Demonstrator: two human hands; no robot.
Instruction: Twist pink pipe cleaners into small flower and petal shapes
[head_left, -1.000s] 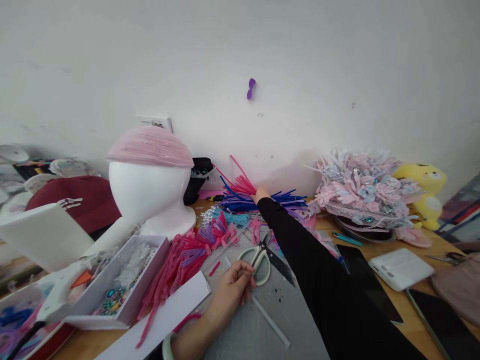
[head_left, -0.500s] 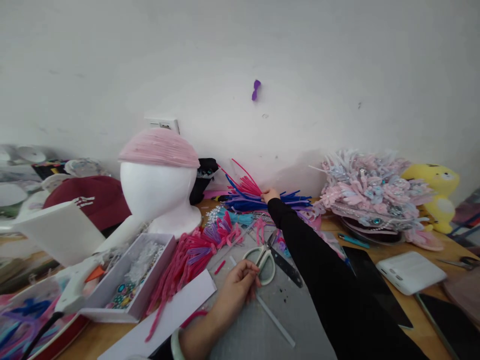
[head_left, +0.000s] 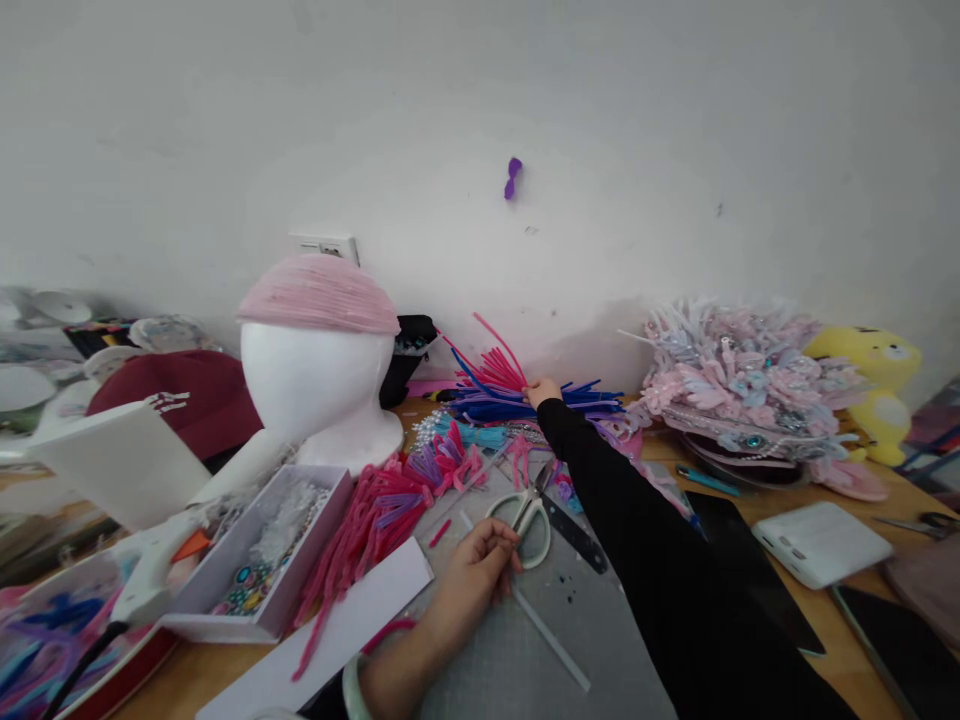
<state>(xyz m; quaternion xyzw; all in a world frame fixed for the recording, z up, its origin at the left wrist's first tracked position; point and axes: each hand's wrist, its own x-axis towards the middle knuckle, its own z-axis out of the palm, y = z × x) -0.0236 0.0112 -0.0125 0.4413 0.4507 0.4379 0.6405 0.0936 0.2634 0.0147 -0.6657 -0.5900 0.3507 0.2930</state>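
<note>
My right hand [head_left: 541,390] reaches to the back of the table and pinches a pink pipe cleaner [head_left: 501,338] at the bundle of pink, blue and purple pipe cleaners [head_left: 487,402]. My left hand [head_left: 480,560] lies low over the grey cutting mat [head_left: 495,665], fingers curled; what they hold, if anything, is hidden. Against its fingertips are the pale handles of the scissors [head_left: 536,535], blades pointing away. A clear glue stick [head_left: 555,640] runs out from under that hand. Left of it lies a pile of pink and purple pipe-cleaner pieces [head_left: 360,535].
A white mannequin head [head_left: 315,390] with a pink cap stands at left, behind a box of beads [head_left: 262,620] and a glue gun [head_left: 154,570]. At right are a decorated pink hat [head_left: 750,390], a yellow plush toy [head_left: 889,400], a white device [head_left: 821,545] and a phone [head_left: 896,645].
The tip of one pink pipe cleaner has shifted slightly up and to the right at my right hand. My left hand has stayed in place.
</note>
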